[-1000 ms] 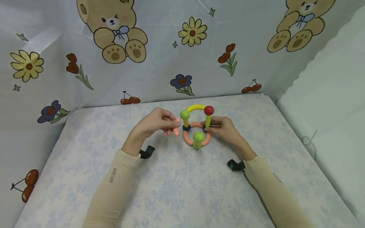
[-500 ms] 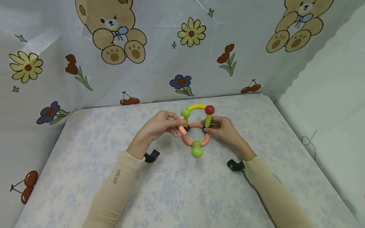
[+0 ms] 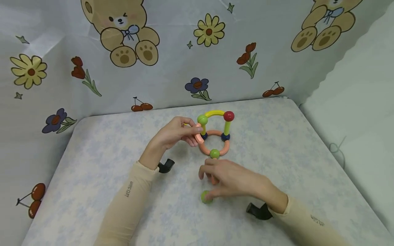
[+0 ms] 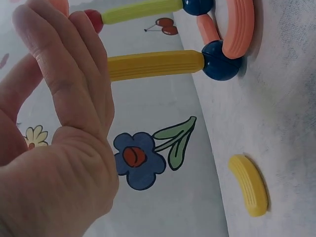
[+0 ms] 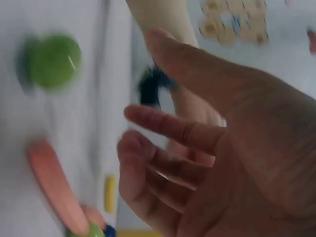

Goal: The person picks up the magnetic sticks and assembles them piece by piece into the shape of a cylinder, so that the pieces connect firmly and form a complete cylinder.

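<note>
A toy frame of sticks and balls stands on the table: a ring of curved coral sticks (image 3: pixel 204 148), dark blue balls (image 3: pixel 225 137), a front green ball (image 3: pixel 214 153), and two uprights topped by a green ball (image 3: pixel 202 119) and a red ball (image 3: pixel 228 116), joined by a yellow arch (image 3: pixel 214 113). My left hand (image 3: pixel 176 135) pinches a curved coral stick (image 3: pixel 198 134) beside the left upright. In front of the frame, my right hand (image 3: pixel 235 177) hovers with loosely bent fingers, holding nothing. Below it lie a coral stick (image 5: pixel 57 187) and a loose green ball (image 5: pixel 54 61).
A curved yellow stick (image 4: pixel 249 185) lies on the table beyond my left hand, mostly hidden in the head view. Black wrist mounts (image 3: pixel 166 166) stick out under both wrists. A printed cloth wall (image 3: pixel 172 68) stands behind the table.
The front coral stick with its green ball has tipped forward, and that ball now lies apart on the table. My right hand has left the right upright and come forward. My left hand moved right to the frame.
</note>
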Demonstrator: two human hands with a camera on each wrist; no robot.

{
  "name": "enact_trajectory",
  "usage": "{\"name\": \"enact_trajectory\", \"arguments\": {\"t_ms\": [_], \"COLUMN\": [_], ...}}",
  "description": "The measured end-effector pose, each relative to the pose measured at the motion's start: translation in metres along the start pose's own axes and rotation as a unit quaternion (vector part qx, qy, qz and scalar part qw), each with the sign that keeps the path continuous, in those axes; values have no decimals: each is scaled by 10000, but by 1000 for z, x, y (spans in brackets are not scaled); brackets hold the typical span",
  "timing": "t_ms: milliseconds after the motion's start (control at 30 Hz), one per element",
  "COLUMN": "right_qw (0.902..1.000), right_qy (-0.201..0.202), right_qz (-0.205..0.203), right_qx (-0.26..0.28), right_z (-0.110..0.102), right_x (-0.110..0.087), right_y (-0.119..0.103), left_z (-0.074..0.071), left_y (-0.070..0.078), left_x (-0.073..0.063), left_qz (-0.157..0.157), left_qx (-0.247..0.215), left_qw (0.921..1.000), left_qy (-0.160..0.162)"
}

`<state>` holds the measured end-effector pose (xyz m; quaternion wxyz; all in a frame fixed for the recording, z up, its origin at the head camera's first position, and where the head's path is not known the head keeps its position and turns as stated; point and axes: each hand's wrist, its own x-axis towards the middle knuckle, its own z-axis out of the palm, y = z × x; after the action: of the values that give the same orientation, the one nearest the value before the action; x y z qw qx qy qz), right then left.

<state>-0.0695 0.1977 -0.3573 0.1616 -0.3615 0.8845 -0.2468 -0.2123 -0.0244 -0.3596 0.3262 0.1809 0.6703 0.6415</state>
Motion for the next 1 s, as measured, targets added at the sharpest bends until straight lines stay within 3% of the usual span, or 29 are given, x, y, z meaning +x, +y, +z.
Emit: {"name": "enact_trajectory", "arguments": {"t_ms": [100,267,500,733,1000], "right_qw": [9980,9918,9935,9803,9828], "right_qy": [-61,346,420,902,615], "right_qz": [-174,-416,-295,-656,-374], "right_qx": [-603,-1156,-1020,-1627,-1701], "right_z": [25,46,48,45,44], "right_x": [-5,-10,-17,-22,-24], "right_y": [-15,-15,-3,9,20], "left_z": [2,3,2,3,3], "left_y": [1,1,-2,-2,-3], "left_x": [2,3,2,1,3], "left_qz": [20,12,-19,1,2], "left_qx": [67,95,33,30,48], "left_qw": [10000,9999,10000,9999,9999], "left_qy": [-16,-34,-57,-97,-133]}}
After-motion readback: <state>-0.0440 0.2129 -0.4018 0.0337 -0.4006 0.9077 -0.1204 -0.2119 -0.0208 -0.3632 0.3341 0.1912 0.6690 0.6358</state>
